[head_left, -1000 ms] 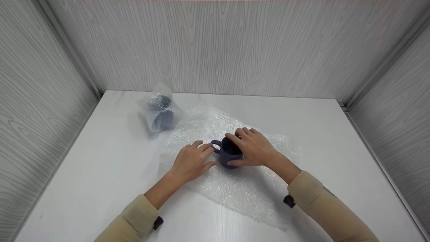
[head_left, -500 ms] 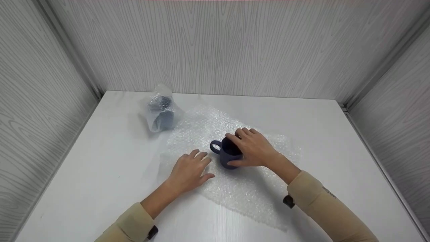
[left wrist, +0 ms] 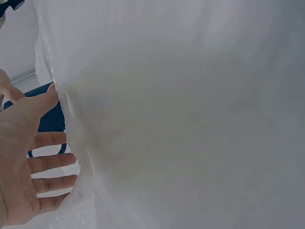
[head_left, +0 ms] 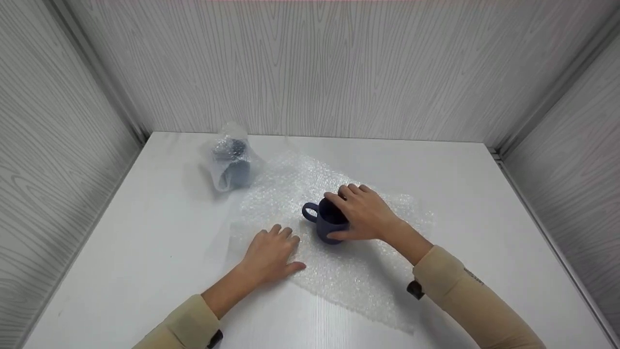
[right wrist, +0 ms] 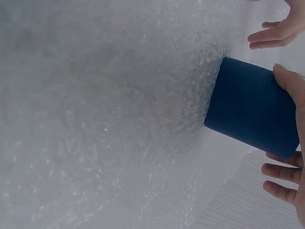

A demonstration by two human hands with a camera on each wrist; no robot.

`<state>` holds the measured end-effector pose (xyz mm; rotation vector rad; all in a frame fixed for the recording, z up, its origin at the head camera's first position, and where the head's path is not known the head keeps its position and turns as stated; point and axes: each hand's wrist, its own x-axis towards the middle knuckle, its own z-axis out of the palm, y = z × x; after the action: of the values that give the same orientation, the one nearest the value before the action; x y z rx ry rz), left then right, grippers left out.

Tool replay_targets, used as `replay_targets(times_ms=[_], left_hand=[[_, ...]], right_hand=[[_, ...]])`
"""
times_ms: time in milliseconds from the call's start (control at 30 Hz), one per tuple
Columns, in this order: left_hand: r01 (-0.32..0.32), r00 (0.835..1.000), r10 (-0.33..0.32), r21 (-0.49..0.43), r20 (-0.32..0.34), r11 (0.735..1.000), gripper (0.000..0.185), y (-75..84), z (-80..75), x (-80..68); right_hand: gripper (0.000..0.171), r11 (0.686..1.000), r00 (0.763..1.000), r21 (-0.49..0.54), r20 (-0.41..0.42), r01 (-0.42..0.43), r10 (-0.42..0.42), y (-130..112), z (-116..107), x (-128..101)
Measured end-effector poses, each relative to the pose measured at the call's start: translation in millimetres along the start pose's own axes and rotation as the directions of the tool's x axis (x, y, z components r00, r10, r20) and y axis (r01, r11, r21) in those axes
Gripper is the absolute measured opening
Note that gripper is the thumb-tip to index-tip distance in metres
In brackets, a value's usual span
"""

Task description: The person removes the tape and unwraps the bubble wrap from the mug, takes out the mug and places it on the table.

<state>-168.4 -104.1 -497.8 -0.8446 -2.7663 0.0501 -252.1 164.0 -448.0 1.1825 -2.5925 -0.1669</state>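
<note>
Two mugs — one bare blue mug (head_left: 329,224) upright on the single bubble-wrap sheet (head_left: 348,276), one wrapped mug (head_left: 231,162) well apart on the worktop (head_left: 145,232). Right hand (head_left: 365,213) curls its fingers round the bare mug; left hand (head_left: 268,252) lies flat, fingers straight, on the sheet.

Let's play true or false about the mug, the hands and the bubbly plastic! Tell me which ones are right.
1. The right hand holds the blue mug. True.
2. The mug lies on its side. False: it stands upright on the bubble wrap.
3. The left hand rests flat on the bubble wrap. True.
4. The left hand grips the mug's handle. False: it is apart from the mug, nearer the person.
5. A second mug, already wrapped, sits at the back left of the table. True.
6. The bare mug is red. False: it is dark blue.
</note>
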Motion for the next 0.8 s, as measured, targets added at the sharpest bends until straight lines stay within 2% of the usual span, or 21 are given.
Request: replay_targets(times_ms=[233, 567, 800], left_hand=[[-0.002, 1.000, 0.002, 0.006, 0.030, 1.000, 0.060, -0.3, 0.5, 0.8], [0.019, 0.996, -0.017, -0.026, 0.084, 0.999, 0.062, 0.3, -0.7, 2.9], [0.036, 0.994, -0.030, -0.053, 0.106, 0.998, 0.061, 0.2, -2.4, 3.7]], right_hand=[[0.093, 1.000, 1.000, 0.027, 0.009, -0.010, 0.010, -0.5, 0.9, 1.2], [0.090, 1.000, 0.998, 0.009, -0.067, 0.008, -0.008, 1.3, 3.5, 0.3], [0.091, 1.000, 0.997, -0.013, -0.074, -0.005, 0.004, 0.1, 4.4, -2.3]])
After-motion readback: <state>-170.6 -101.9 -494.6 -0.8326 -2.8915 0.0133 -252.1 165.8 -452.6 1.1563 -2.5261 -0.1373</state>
